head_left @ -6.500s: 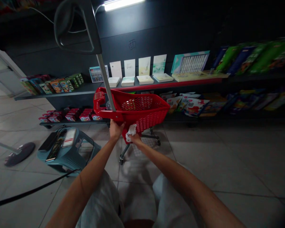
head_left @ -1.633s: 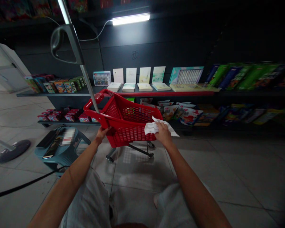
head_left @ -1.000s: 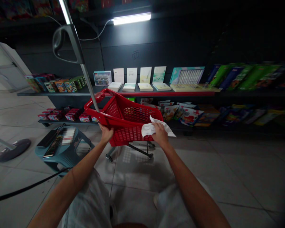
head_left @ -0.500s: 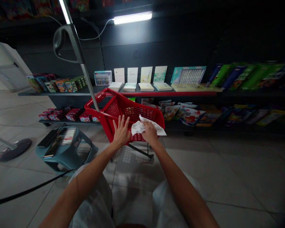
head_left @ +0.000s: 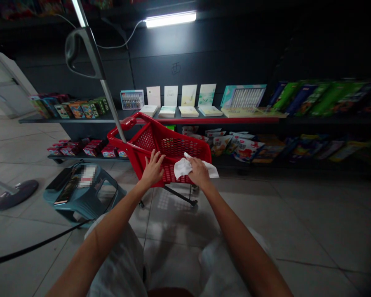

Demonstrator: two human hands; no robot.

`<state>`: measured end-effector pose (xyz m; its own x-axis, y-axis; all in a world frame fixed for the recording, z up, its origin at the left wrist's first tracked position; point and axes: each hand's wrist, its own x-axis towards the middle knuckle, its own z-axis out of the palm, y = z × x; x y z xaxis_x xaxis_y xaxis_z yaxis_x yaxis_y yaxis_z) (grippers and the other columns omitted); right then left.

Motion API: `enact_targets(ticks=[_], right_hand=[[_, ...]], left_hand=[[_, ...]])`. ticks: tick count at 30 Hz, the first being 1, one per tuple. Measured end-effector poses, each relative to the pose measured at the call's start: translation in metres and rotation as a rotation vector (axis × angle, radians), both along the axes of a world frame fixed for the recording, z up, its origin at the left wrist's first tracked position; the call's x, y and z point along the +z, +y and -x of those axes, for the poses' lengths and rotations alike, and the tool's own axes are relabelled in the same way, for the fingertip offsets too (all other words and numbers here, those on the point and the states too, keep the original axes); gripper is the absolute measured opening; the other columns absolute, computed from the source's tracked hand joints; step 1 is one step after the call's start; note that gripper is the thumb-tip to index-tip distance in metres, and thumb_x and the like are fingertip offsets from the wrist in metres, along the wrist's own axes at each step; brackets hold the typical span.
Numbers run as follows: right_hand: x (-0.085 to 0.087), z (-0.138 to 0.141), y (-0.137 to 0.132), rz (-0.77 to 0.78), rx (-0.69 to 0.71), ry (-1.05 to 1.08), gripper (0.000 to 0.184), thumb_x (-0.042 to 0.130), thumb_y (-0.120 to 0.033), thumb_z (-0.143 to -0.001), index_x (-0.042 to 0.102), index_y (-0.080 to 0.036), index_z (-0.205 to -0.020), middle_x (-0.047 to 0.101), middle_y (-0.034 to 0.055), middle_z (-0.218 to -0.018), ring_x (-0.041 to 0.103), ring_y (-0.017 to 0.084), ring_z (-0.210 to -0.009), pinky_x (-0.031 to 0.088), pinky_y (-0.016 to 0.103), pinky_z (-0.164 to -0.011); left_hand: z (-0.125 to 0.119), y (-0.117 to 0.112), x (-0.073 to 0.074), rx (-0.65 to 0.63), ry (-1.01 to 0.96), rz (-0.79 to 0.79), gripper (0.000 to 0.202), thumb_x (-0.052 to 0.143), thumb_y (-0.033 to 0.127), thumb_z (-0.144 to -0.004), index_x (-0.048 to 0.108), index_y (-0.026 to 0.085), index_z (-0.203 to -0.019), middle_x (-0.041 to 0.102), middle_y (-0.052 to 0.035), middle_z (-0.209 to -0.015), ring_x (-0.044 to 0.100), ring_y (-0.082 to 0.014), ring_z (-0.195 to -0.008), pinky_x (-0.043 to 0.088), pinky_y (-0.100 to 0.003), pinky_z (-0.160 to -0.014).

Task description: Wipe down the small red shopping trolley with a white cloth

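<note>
on the far wall, long dark metal shelves [head_left: 204,120] hold pale cards and booklets [head_left: 188,99] above bright printed packets [head_left: 238,148]. a white fluorescent tube [head_left: 170,19] glows overhead; near left, a teal plastic stool [head_left: 80,210] stands beside a thin black cable [head_left: 34,248].

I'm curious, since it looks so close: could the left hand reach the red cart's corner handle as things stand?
Probably yes. The left hand is open and empty, close to the red cart's corner handle, with nothing seeming to block it. The metal pole rises beside the handle but leaves it free.
</note>
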<state>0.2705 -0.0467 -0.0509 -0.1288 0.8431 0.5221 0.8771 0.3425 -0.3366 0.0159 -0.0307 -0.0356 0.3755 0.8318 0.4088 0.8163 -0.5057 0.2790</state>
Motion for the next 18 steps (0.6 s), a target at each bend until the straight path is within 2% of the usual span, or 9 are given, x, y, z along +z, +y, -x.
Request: enact_targets(ticks=[4, 8, 11, 14, 18], right_hand=[[-0.002, -0.017, -0.005, 0.060, -0.021, -0.017, 0.053, 0.053, -0.009, -0.086, 0.062, -0.015, -0.138, 0.069, 0.0128, -0.121, 0.061, 0.029, -0.114, 0.048, 0.036, -0.097], [-0.008, -0.029, -0.006, 0.110, -0.042, -0.021, 0.050, 0.054, -0.008, -0.083, 0.064, -0.013, -0.132, 0.070, 0.0129, -0.121, 0.062, 0.027, -0.114, 0.048, 0.033, -0.096], [-0.011, -0.031, -0.006, 0.126, -0.007, -0.030, 0.046, 0.053, -0.009, -0.084, 0.064, -0.011, -0.128, 0.070, 0.0140, -0.120, 0.063, 0.026, -0.114, 0.046, 0.031, -0.098], [-0.011, -0.025, -0.009, 0.124, 0.009, -0.043, 0.044, 0.051, -0.008, -0.084, 0.064, -0.010, -0.126, 0.070, 0.0152, -0.120, 0.063, 0.026, -0.114, 0.045, 0.030, -0.100], [-0.006, -0.013, -0.015, 0.122, 0.019, -0.020, 0.035, 0.051, -0.012, -0.088, 0.067, -0.013, -0.119, 0.072, 0.0148, -0.118, 0.065, 0.026, -0.111, 0.045, 0.029, -0.096]], left_hand=[[0.010, 0.004, 0.000, -0.028, -0.046, 0.015, 0.069, 0.057, 0.016, -0.089, 0.046, 0.022, -0.156, 0.033, -0.0177, -0.168, 0.004, -0.0369, -0.164, 0.011, -0.073, -0.126], [0.022, 0.012, -0.002, -0.030, -0.073, 0.002, 0.061, 0.054, 0.018, -0.092, 0.050, 0.021, -0.152, 0.038, -0.0178, -0.164, 0.008, -0.0374, -0.163, 0.013, -0.075, -0.125], [0.031, 0.018, -0.006, -0.028, -0.091, -0.023, 0.057, 0.054, 0.018, -0.093, 0.052, 0.022, -0.150, 0.038, -0.0167, -0.165, 0.009, -0.0362, -0.164, 0.013, -0.075, -0.124], [0.036, 0.019, -0.010, -0.019, -0.131, -0.028, 0.057, 0.055, 0.019, -0.093, 0.052, 0.023, -0.150, 0.028, -0.0151, -0.171, 0.004, -0.0344, -0.164, 0.014, -0.071, -0.127], [0.027, 0.014, -0.020, 0.051, -0.305, 0.028, 0.053, 0.052, 0.031, -0.100, 0.050, 0.022, -0.152, 0.002, -0.0115, -0.178, -0.009, -0.0337, -0.164, 0.016, -0.064, -0.129]])
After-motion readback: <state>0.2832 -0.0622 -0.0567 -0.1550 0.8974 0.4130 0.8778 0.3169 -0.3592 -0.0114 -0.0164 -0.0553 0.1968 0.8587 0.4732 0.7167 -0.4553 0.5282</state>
